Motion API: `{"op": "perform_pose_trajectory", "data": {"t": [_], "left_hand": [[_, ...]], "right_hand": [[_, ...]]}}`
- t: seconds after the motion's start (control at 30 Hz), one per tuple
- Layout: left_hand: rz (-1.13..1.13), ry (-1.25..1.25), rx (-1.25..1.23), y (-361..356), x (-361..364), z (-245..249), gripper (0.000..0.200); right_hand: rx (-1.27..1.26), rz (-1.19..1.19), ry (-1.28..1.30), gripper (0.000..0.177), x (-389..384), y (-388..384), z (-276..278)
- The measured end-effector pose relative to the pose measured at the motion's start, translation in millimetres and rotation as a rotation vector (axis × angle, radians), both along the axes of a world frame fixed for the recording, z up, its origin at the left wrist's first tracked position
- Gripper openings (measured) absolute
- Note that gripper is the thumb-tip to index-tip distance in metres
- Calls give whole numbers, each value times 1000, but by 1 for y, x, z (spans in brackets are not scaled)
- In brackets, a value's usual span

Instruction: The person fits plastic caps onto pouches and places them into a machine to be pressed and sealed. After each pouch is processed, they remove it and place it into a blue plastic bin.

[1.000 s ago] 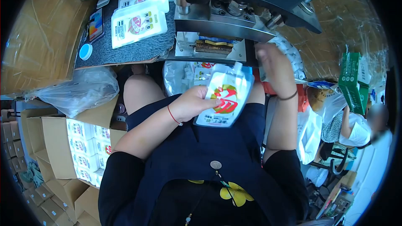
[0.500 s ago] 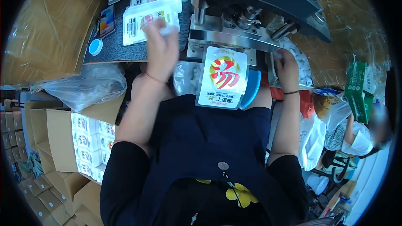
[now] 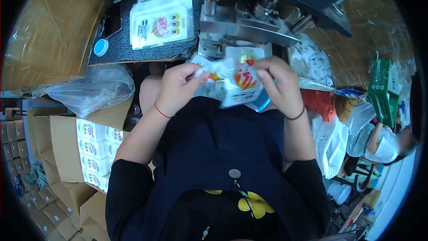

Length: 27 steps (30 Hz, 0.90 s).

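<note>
My left hand (image 3: 178, 87) is closed, thumb against fingers, on a white printed pouch (image 3: 216, 75) that is blurred by motion. Just in front of the press, a second white pouch (image 3: 243, 80) with a large red character hangs tilted, partly overlapped by the first. My right hand (image 3: 281, 84) has its thumb and forefinger bent together at that pouch's right edge. What those fingertips grip is too small and blurred to make out. Above both pouches is the metal jaw of the press (image 3: 249, 29).
Flat pouches (image 3: 162, 24) lie stacked on the dark worktop, near a blue-topped round cap (image 3: 101, 48) and a phone (image 3: 111, 24). Small white spouts (image 3: 310, 60) fill a bag at right. An open carton (image 3: 67, 147) of packed pouches stands lower left. Another person (image 3: 383, 145) sits at far right.
My left hand came from the pouch stack to the front of the press with a pouch. My right hand left the spout bag and moved left to the hanging pouch, which now tilts.
</note>
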<state>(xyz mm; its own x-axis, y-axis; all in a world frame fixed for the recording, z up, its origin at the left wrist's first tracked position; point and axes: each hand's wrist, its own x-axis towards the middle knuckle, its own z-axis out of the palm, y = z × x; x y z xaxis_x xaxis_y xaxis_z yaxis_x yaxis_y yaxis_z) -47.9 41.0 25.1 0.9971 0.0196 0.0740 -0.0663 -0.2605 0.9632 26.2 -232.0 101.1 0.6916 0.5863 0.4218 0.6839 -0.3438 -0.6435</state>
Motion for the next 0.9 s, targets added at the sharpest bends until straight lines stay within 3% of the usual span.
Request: {"op": "perform_pose_trajectory", "data": {"t": [0.1, 0.13, 0.23, 0.37, 0.5, 0.63, 0.7, 0.8, 0.9], "left_hand": [[-86, 22, -130, -30, -2, 5, 19], [-118, 71, -207, -37, -3, 4, 22], [-195, 156, -419, -51, -6, 4, 27], [-337, 298, -421, -65, -11, -2, 30], [-420, 383, -587, -75, -8, 0, 28], [-448, 413, -740, -76, -3, -9, 29], [-363, 440, -778, -66, 10, -9, 30], [-222, 428, -789, -52, 33, 6, 27], [-196, 501, -822, -43, 45, 9, 28]], "right_hand": [[248, -195, 308, 16, 3, 17, 13], [174, -108, 89, 18, 9, 20, 15], [-12, -29, -111, 16, 14, 7, 10], [-253, 84, 130, 18, 12, -21, 17], [-232, 90, 236, 22, 12, -30, 21], [-454, -401, -145, 27, 43, -63, 7], [-574, -452, -229, 30, 66, -87, -11], [-636, -429, -154, 31, 80, -96, -45], [-603, -549, -31, 32, 76, -94, -51]]}}
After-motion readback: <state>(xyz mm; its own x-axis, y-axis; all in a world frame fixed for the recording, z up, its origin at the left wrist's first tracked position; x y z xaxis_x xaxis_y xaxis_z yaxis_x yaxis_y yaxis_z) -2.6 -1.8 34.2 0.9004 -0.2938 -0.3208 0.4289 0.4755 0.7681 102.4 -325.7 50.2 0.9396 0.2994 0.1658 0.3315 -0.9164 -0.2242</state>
